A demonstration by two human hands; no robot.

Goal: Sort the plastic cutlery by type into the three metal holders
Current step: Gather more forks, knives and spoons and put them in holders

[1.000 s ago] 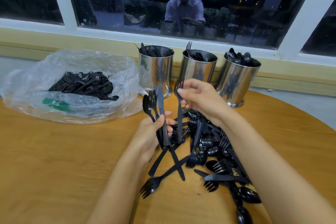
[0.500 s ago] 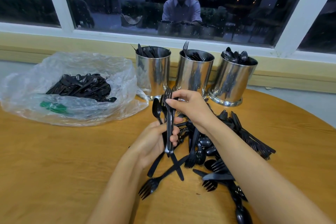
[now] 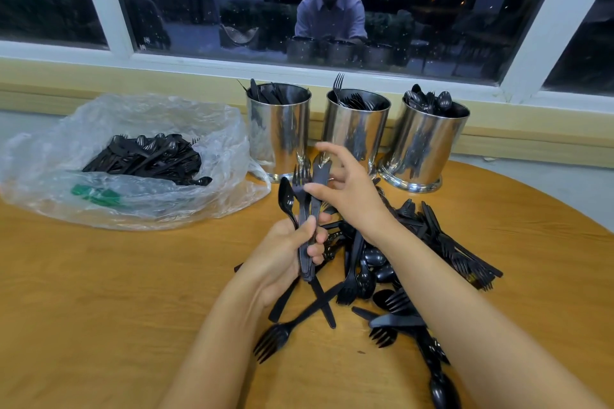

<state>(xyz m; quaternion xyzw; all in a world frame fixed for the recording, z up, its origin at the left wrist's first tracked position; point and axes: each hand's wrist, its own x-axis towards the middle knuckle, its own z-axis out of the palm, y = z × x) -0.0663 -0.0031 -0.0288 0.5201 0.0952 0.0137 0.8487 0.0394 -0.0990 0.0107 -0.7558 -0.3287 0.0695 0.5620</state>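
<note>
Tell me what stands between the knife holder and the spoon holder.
The fork holder stands between them, in a row with the knife holder and spoon holder, as the head view shows.

Your wooden table [image 3: 99,309] is carrying three metal holders [image 3: 355,133], a cutlery-filled plastic bag [image 3: 199,129] and loose black cutlery [image 3: 382,272].
</note>
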